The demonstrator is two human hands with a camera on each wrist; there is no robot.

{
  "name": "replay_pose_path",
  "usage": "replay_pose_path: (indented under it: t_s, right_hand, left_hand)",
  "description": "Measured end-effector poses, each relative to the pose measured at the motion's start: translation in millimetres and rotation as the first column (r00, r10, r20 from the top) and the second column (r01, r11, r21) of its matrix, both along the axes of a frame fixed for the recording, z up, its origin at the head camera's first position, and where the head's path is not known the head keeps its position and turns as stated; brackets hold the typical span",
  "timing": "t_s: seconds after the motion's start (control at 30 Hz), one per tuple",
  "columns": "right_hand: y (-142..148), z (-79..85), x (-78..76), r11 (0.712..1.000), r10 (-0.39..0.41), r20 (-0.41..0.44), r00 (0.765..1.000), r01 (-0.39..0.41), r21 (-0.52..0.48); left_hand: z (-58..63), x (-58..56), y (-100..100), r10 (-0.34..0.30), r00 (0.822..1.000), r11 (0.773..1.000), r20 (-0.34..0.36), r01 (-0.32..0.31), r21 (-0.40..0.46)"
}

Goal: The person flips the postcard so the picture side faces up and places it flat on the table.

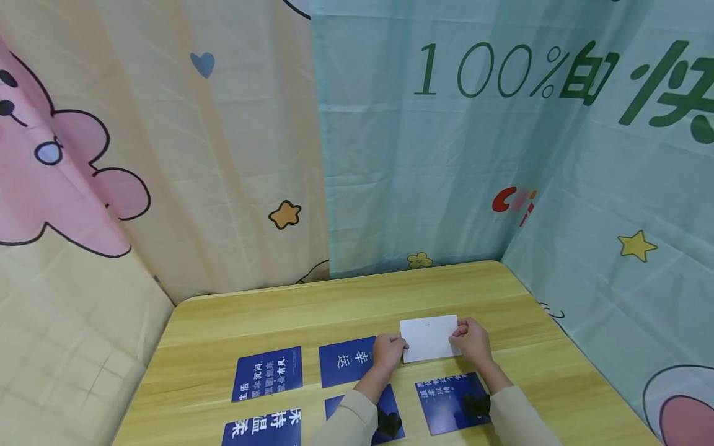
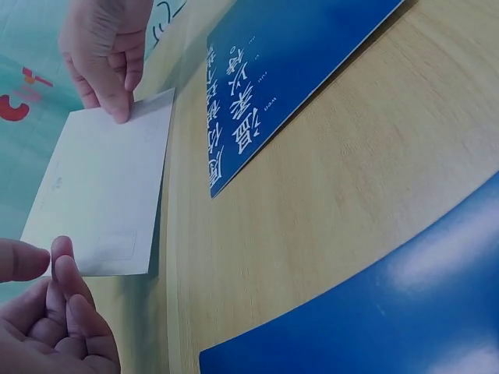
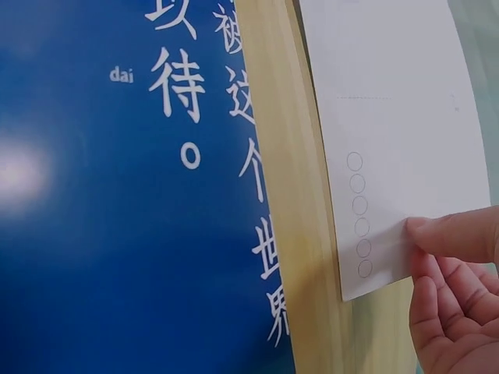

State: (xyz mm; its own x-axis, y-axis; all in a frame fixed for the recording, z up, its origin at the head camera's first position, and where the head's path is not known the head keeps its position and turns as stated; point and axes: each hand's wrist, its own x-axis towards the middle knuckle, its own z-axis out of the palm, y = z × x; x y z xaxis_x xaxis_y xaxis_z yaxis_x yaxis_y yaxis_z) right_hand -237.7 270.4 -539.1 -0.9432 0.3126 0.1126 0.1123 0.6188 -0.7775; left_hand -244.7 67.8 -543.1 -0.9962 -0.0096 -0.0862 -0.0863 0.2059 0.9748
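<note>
A white postcard (image 1: 429, 338) with printed postcode circles along one end is held over the table by both hands. At its left edge my left hand (image 1: 388, 351) pinches it between thumb and fingers. My right hand (image 1: 473, 341) pinches the opposite edge, thumb (image 3: 452, 235) on the white face and the other fingers curled behind. The side facing away is hidden. Just nearer to me lies a blue postcard (image 1: 443, 416) with white characters, partly overlapped by the right wrist. Left of the left hand is another blue postcard (image 1: 347, 365).
More blue postcards lie on the wooden table (image 1: 251, 319): one at back left (image 1: 268, 375), one at front left (image 1: 262, 430), and one under the left forearm (image 1: 395, 402). Printed curtains (image 1: 418, 186) hang behind and beside the table.
</note>
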Motion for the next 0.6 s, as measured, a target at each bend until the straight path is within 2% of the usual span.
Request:
replay_pose_path:
  t_s: [0.23, 0.37, 0.47, 0.6]
  right_hand:
    - [2.9, -3.5, 2.3, 0.996, -0.017, -0.021, 1.0, 0.015, -0.092]
    - [2.8, -5.6, 1.6, 0.969, -0.034, -0.046, 0.998, 0.022, -0.245]
    - [2.4, -4.9, 2.1, 0.936, -0.045, -0.053, 0.998, 0.024, -0.351]
    - [3.5, -3.0, 3.6, 0.91, -0.067, -0.054, 0.996, 0.039, -0.412]
  left_hand:
    - [-2.5, -0.9, -0.5, -0.006, 0.999, 0.996, 0.039, 0.002, 0.094]
    - [-6.0, -2.3, -0.7, -0.003, 0.999, 0.988, 0.052, -0.005, 0.153]
    - [-6.0, -3.5, -0.1, 0.009, 0.997, 0.98, 0.078, -0.024, 0.2]
    - [-5.7, -3.8, -1.0, 0.003, 0.995, 0.966, 0.1, -0.029, 0.256]
